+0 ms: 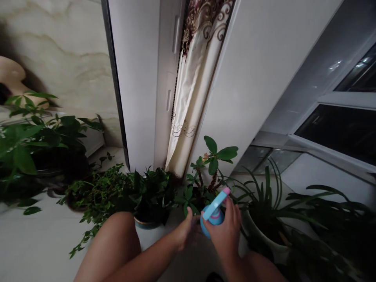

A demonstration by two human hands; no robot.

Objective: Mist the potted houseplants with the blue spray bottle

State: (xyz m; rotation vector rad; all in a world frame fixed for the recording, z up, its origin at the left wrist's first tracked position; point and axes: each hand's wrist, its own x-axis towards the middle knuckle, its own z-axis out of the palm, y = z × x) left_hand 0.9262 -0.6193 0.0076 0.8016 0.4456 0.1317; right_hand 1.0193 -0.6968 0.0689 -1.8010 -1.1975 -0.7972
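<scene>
A blue spray bottle (208,224) with a light-blue head and a pink nozzle is in front of me, its nozzle pointing up and to the right. My right hand (227,231) is wrapped around its neck and trigger. Just left of the bottle, my left hand (185,232) has its thumb raised and its fingers stretched toward the bottle. Whether those fingertips touch the bottle I cannot tell. Beyond both hands stands a plant with thorny stems and oval leaves (213,166), bearing a small pale flower.
Left of the hands is a dark leafy plant in a pot (149,225), then a trailing plant (100,188) and a larger bushy one (26,145). On the right, a long-leaved plant grows in a pale pot (264,237). A curtain (190,98) hangs behind, beside a tall white cabinet (136,78).
</scene>
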